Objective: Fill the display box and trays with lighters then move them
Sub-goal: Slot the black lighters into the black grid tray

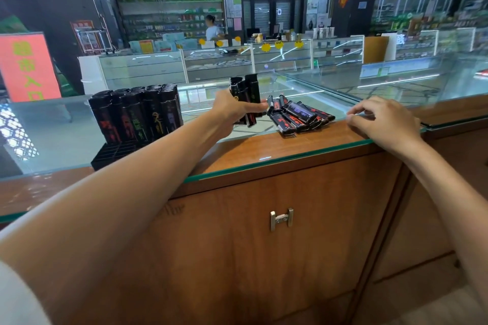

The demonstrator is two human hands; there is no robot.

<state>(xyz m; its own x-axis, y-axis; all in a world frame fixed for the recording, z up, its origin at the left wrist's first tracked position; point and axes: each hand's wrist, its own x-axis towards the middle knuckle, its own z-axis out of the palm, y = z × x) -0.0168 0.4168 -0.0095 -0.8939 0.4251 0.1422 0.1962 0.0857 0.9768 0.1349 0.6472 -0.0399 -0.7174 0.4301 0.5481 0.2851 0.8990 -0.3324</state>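
Filling the tray, judging by the layout. Gripping a bundle of lighters [245, 90] upright in left hand [232, 108], fingers and thumb wrapping round the lower half; exact count in the bunch not telling. Resting right hand [383, 121] on the glass counter [264, 148] at 3 o'clock of everything else, fingers loosely curling, fingertips touching the glass edge, holding nothing.

Noting display tray [113, 154] at 9 o'clock of the left hand, near it, back rows packing tight with upright lighters [137, 111], front slots at 6 o'clock of those showing empty. Noting loose pile of lighters [298, 117] lying flat at 3 o'clock of the bundle, just beside it, sitting between the two hands.

Next move probably calling for carrying the bundle toward 9 o'clock and seating each lighter upright in an empty front slot. Likely needing one-by-one release or help from the right hand, a whole fistful not fitting single cells. Risking knocking the standing rows while reaching across. Moving the tray not yet starting. Not finding any separate display box in view.

Looking at the lighters: slim glossy black bodies, flat-sided with rounded ends, carrying printed characters in red, green, yellow and purple, dark caps on top. Probably sliding easily on the glass.
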